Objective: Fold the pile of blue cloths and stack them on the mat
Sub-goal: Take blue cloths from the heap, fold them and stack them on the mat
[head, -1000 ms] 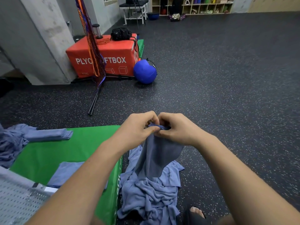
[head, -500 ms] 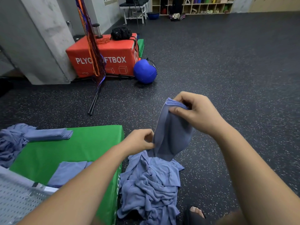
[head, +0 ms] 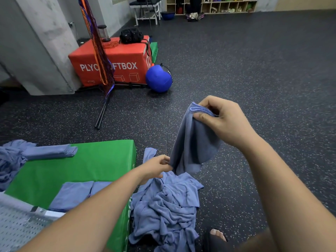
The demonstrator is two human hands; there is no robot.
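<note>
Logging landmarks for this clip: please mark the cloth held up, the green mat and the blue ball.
held cloth (head: 192, 142), head view, middle of the hanging fabric.
green mat (head: 87, 166), head view, bare top surface.
blue ball (head: 158, 79), head view, centre of its front.

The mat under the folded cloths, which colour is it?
Bright green; the mat shows best in the head view.

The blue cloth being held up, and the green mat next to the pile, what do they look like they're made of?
The cloth looks like soft microfibre or terry: matte, limp, draping in folds, with a stitched hem at the top edge. The mat looks like foam under smooth vinyl: a slight sheen, thick block-like sides and squared corners. Neither is certain from sight alone.
</note>
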